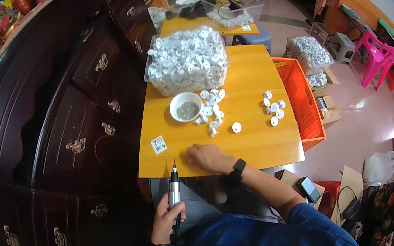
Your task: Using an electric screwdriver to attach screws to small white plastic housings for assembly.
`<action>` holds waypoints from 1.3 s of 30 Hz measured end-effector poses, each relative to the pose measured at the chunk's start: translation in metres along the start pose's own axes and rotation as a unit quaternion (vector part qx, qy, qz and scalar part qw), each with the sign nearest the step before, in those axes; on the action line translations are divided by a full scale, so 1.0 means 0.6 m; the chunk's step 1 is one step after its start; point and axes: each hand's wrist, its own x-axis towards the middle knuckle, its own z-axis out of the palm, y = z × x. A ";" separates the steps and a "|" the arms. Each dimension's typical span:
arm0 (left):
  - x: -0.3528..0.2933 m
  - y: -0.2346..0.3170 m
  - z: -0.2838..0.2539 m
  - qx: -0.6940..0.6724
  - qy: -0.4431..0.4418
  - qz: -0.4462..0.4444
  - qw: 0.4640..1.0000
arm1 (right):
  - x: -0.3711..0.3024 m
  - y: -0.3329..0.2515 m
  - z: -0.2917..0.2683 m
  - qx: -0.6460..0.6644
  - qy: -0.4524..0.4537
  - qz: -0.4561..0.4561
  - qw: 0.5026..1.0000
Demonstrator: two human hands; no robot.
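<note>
My left hand (166, 216) is wrapped round a silver and black electric screwdriver (175, 194), its thin bit pointing up and away from me by the table's near edge. On the tabletop, just right of the bit, rests my right hand (208, 158) with its fingers curled in; whatever they hold is hidden. Beyond it lie a single round white plastic part (236, 127) and a loose pile of similar white parts (214, 106). A white bowl (173, 111) holds small metallic pieces, too small to tell exactly. Several more white parts (273, 108) lie at the right.
A clear bin (190, 82) heaped with white parts stands at the table's far left. A printed square label (158, 144) lies on the yellow table (262, 146). An orange crate (303, 101) adjoins the right edge; dark wooden drawers (71, 112) line the left. A pink chair (377, 56) stands beyond.
</note>
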 end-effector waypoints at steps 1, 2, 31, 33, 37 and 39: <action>-0.001 0.001 0.002 -0.002 0.000 0.000 1.000 | -0.006 0.007 -0.005 0.105 0.018 0.019 0.994; 0.001 0.002 0.005 -0.004 -0.004 -0.001 1.000 | -0.015 0.014 -0.011 0.207 0.038 0.040 0.977; 0.012 0.005 0.059 0.099 -0.123 -0.030 0.987 | -0.081 0.062 -0.024 0.756 -0.022 0.120 0.643; 0.013 0.005 0.060 0.093 -0.126 -0.033 0.987 | -0.081 0.063 -0.030 0.762 -0.043 0.114 0.636; 0.013 0.006 0.059 0.065 -0.135 -0.042 0.988 | -0.080 0.068 -0.028 0.786 -0.078 0.100 0.605; 0.007 0.004 0.059 0.068 -0.134 -0.045 0.988 | -0.085 0.066 -0.020 0.791 -0.077 0.099 0.599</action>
